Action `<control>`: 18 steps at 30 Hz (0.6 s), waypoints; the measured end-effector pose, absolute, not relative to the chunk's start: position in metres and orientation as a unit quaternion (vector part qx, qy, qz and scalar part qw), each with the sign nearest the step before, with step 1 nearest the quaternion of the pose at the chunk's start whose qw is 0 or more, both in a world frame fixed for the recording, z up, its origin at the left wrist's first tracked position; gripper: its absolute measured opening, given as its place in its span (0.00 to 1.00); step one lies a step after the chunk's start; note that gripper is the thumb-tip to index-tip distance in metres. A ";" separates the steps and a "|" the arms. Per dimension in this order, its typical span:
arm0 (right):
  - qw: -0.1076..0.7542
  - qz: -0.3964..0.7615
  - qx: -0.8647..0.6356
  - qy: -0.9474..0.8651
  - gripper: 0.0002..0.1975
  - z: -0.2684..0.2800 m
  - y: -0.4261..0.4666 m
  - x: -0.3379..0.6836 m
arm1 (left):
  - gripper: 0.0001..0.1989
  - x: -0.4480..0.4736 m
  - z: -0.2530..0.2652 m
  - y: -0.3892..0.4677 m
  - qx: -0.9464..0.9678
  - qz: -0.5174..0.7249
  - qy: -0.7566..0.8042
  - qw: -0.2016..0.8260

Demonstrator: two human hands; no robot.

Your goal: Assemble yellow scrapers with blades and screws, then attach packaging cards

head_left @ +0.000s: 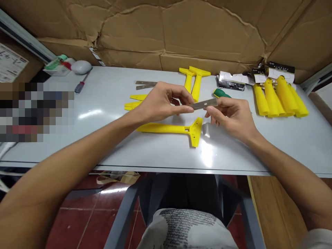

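Note:
A flat metal scraper blade (204,104) is held above the table between my two hands. My left hand (168,98) pinches its left end between thumb and fingers. At the other end, my right hand (230,116) grips it the same way. Just below lies a yellow plastic scraper handle (171,128), its wide T-shaped head pointing right. More yellow handle parts (133,104) lie partly hidden behind my left hand. Two loose blades (145,85) rest beyond that hand. Behind my right hand shows the green end of a tool (221,93), mostly covered.
Two yellow scraper handles (197,81) lie at the back. Several yellow sleeves (286,97) with black cards sit at right, beside packaged cards (231,81). A screwdriver (80,86) and a white rounded object (81,67) are at left. Cardboard (194,31) walls the back.

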State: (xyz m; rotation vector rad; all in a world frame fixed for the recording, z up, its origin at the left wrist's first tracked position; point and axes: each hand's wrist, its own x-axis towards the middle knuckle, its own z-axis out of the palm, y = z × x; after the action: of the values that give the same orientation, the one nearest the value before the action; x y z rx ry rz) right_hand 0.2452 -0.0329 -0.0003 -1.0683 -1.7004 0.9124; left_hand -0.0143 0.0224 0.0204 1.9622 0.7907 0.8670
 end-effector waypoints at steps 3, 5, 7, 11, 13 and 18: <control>0.483 0.354 -0.428 -0.678 0.17 0.007 -0.037 0.243 | 0.13 -0.014 0.023 0.018 0.781 0.330 0.309 0.432; 0.497 0.347 -0.427 -0.671 0.17 0.011 -0.038 0.242 | 0.11 -0.012 0.022 0.014 0.777 0.325 0.299 0.448; 0.494 0.365 -0.423 -0.666 0.18 0.012 -0.038 0.242 | 0.10 -0.010 0.020 0.010 0.773 0.323 0.295 0.461; 0.488 0.403 -0.415 -0.654 0.20 0.011 -0.037 0.241 | 0.13 -0.004 0.012 0.005 0.759 0.328 0.291 0.481; 0.497 0.401 -0.417 -0.646 0.20 0.010 -0.037 0.241 | 0.13 -0.003 0.009 0.003 0.750 0.327 0.289 0.496; 0.503 0.421 -0.405 -0.637 0.18 0.006 -0.036 0.242 | 0.12 -0.005 0.011 0.005 0.766 0.306 0.280 0.491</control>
State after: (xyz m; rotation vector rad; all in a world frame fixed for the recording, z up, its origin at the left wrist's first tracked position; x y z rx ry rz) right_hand 0.2415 -0.0356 0.0061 -0.9780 -1.5389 1.0168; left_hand -0.0051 0.0054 0.0106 1.8593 0.6804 0.7427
